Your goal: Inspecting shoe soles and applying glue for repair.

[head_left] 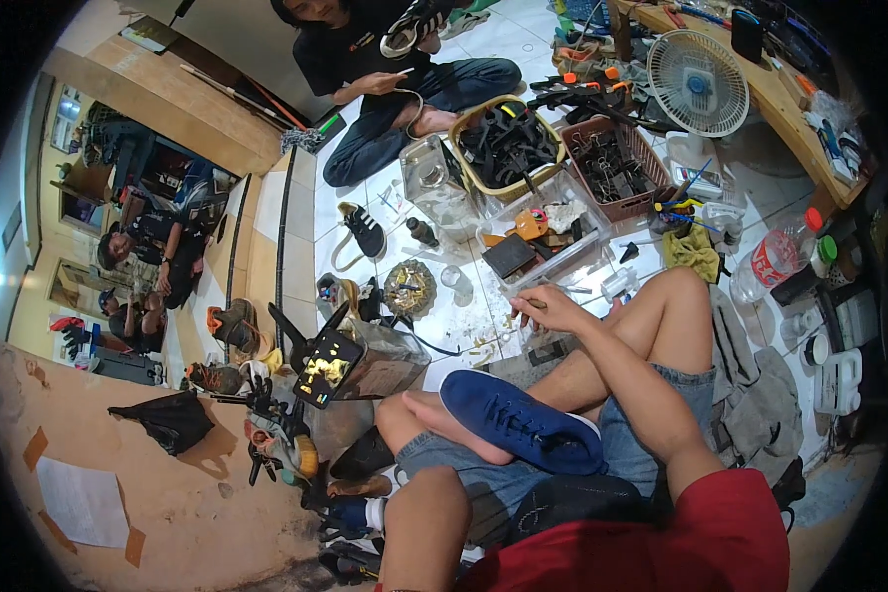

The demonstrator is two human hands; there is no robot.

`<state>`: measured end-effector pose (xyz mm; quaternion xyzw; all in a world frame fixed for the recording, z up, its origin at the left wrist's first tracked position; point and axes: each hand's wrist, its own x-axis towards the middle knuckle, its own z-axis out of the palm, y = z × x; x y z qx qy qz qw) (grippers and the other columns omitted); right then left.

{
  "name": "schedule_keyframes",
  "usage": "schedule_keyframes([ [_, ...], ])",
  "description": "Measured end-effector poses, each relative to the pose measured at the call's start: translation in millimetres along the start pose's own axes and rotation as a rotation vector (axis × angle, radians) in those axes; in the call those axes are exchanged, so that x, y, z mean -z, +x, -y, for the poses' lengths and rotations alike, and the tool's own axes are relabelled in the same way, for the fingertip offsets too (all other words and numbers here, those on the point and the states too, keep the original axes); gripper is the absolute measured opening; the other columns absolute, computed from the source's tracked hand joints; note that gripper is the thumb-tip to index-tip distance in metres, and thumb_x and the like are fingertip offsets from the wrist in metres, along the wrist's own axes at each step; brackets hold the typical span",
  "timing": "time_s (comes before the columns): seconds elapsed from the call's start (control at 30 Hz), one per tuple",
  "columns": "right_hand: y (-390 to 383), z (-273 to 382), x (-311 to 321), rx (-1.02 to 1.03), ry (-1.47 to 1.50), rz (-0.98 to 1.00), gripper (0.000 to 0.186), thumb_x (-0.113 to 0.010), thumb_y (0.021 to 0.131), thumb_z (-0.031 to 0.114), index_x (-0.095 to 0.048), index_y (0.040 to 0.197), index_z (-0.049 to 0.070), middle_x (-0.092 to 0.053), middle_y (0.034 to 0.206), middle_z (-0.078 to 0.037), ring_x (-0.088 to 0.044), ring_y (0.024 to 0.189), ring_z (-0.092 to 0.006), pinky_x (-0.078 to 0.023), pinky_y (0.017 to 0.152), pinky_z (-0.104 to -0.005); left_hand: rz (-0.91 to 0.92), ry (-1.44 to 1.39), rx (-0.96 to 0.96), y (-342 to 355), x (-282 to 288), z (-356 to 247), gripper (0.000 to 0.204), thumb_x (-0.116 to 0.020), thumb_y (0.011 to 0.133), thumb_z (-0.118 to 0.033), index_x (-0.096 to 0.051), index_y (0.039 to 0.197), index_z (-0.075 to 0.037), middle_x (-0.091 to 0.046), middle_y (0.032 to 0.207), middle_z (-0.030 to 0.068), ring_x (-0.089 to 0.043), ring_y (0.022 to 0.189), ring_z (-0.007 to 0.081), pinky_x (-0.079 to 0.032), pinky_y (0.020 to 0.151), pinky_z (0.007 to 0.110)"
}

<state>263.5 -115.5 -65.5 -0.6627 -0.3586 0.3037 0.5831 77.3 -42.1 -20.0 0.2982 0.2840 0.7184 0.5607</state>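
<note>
Across my lap lies a dark blue lace-up shoe with a pale sole edge, resting by my bare foot and touched by neither hand. My right hand is closed, out over the floor beyond my shin. A small brown handle-like piece shows between its fingers; its exact kind cannot be made out. Just past this hand stands a clear plastic bin with a dark block, an orange piece and scraps. Of my left arm only a bent part shows at the lower edge; the left hand is out of view.
Left of my knee, a phone stands on a mount. Beyond are a round dish of yellowish bits, a glass, a black striped shoe, a yellow basket, a fan and a bottle. Another person holds a shoe.
</note>
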Motion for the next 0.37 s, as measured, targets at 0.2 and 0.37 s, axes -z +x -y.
schedule_keyframes([
  [0.2, 1.5, -2.9, -3.3, 0.041, 0.005, -0.024, 0.041, -0.052, 0.100, 0.033, -0.066, 0.086, -0.004, -0.068, 0.073, -0.011, -0.069, 0.064, -0.0161, -0.054, 0.050, -0.0304, -0.055, 0.022, 0.029, 0.8, -0.1, -0.9, 0.054, -0.022, 0.105, -0.033, -0.015, 0.154, -0.012, -0.017, 0.160, -0.0006, -0.011, 0.146, 0.0142, -0.010, 0.119, 0.040],
  [0.37, 3.5, 4.8, -2.6, 0.015, -0.031, 0.016, 0.041, -0.051, 0.100, 0.031, -0.065, 0.088, -0.005, -0.068, 0.075, -0.011, -0.068, 0.065, -0.0163, -0.054, 0.050, -0.0302, -0.093, 0.025, 0.030, 44.2, 64.4, -36.6, 0.055, -0.022, 0.106, -0.033, -0.012, 0.155, -0.013, -0.013, 0.162, -0.0009, -0.007, 0.148, 0.0147, -0.008, 0.120, 0.043],
])
